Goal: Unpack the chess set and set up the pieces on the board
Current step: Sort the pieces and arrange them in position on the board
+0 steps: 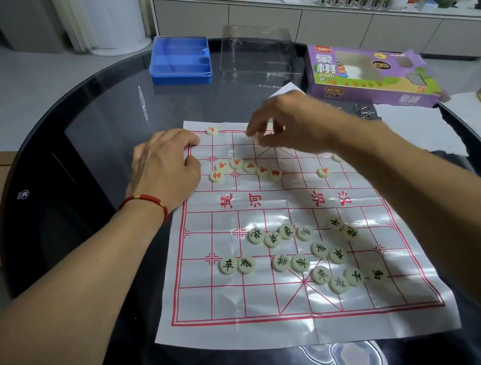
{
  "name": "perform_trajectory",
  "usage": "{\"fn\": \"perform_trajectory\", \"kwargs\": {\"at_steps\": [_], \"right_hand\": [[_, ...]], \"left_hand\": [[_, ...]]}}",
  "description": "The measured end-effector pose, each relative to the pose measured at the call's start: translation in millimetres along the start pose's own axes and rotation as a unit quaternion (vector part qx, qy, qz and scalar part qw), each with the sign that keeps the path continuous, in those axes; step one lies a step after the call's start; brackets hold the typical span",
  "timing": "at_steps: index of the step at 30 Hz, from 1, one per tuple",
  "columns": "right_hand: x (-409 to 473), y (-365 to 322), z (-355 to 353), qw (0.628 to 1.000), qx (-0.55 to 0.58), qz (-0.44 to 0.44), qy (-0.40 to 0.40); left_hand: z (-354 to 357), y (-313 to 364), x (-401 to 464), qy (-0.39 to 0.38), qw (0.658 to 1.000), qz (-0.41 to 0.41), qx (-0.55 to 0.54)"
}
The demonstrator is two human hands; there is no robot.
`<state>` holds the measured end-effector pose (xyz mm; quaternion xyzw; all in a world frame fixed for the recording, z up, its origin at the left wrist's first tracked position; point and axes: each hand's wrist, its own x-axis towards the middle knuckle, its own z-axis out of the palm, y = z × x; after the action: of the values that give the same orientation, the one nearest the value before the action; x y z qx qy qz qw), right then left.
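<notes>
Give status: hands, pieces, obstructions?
Left hand flat on the board edge. Right hand fingers curled over far rows, contents unclear. Black-lettered pieces unsorted. Nothing obstructing.

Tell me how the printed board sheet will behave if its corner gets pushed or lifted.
The board sheet looks thin and glossy, with fold creases and ripples, so it would probably flop rather than stay flat. On the shiny table it may slide; the left hand rests on its far-left edge. Lifting a corner would likely send the round pieces sliding.
</notes>
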<state>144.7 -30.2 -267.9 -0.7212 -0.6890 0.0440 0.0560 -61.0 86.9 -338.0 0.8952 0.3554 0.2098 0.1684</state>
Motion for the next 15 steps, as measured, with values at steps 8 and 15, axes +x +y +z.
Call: {"fn": "perform_trajectory", "kwargs": {"at_steps": [8,15], "right_hand": [[-46.9,37.9,-27.3,0.998,-0.033,0.053,-0.014],[-36.5,16.6,-2.6,0.999,0.033,0.019,0.007]], "left_hand": [[3.0,-2.4,1.4,0.006,1.000,0.002,0.003],[2.2,-0.9,0.8,0.001,1.000,-0.001,0.002]]}}
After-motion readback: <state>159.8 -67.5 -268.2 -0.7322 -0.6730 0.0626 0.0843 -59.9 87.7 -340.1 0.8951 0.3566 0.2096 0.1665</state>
